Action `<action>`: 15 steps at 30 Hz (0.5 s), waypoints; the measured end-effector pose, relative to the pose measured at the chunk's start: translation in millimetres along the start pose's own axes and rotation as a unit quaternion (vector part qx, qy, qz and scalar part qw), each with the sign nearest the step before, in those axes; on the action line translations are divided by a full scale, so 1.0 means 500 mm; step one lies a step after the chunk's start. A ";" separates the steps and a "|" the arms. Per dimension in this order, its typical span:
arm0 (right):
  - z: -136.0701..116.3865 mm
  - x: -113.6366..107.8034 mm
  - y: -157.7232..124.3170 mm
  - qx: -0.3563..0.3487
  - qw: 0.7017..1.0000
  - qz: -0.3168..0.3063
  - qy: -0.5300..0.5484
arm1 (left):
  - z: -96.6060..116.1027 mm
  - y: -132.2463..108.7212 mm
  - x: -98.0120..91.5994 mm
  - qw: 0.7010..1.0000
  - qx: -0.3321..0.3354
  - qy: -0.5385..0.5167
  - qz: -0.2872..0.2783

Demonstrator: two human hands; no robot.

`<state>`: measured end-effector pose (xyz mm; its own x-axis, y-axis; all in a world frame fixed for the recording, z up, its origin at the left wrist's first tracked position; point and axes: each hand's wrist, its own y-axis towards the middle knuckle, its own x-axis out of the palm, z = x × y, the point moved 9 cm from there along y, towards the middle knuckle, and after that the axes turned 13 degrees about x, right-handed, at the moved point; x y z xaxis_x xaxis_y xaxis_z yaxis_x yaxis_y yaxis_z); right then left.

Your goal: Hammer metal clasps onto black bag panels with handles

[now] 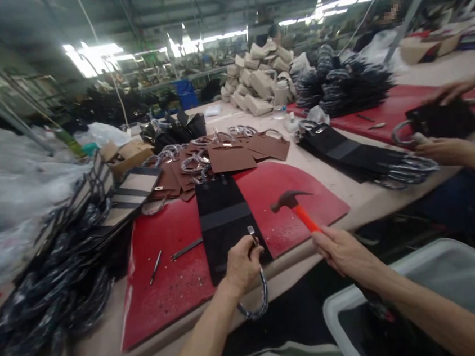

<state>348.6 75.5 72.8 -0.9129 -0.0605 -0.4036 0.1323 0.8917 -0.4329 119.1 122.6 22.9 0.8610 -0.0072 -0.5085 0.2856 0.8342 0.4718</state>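
My right hand (340, 249) is wrapped around the orange handle of a claw hammer (304, 210), its head raised above the red board (290, 195). Pinched in the fingers of my left hand (243, 262) is a short metal punch (251, 231), upright with its shiny end showing; its lower end is hidden. Under that hand lies a black bag panel (225, 219) with a grey band across it. A plastic-wrapped bag handle (265, 294) loops down over the table's front edge, just below my left hand.
A thin tool (156, 267) and a flat metal strip (186, 249) lie on the board. Behind are stacked brown bag panels (230, 155); wrapped black pieces (63, 292) crowd the left. A grey bin (436, 253) stands front right. A co-worker's hands (447, 150) hold a black piece at right.
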 end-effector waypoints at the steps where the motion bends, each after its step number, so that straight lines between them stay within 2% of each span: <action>1: -0.053 -0.011 -0.025 -0.068 0.996 0.036 -0.037 | -0.001 -0.001 -0.007 1.000 0.003 0.003 0.000; 3: -0.142 -0.031 -0.082 -0.194 0.966 0.129 -0.108 | 0.000 -0.003 -0.013 1.000 0.011 0.010 -0.002; 5: -0.186 -0.028 -0.126 -0.275 0.926 0.193 -0.173 | 0.005 -0.003 -0.011 1.000 0.019 0.019 -0.005; 7: -0.192 0.003 -0.136 -0.301 0.894 0.195 -0.268 | 0.010 -0.002 -0.006 0.999 0.026 0.026 -0.010; 10: -0.188 0.039 -0.127 -0.282 0.857 0.154 -0.403 | 0.013 0.000 -0.003 0.999 0.032 0.030 -0.013; 12: -0.226 0.024 -0.151 -0.303 0.856 0.160 -0.387 | 0.011 0.000 -0.005 0.999 0.034 0.030 -0.012; 15: -0.296 -0.047 -0.220 -0.358 0.879 0.250 -0.192 | 0.011 -0.001 -0.008 0.999 0.040 0.027 -0.008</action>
<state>298.4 45.3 249.3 -0.5946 0.3942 -0.7007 0.0776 0.8956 0.4380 117.6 119.4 28.7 0.8329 0.0101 -0.5534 0.3347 0.7871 0.5182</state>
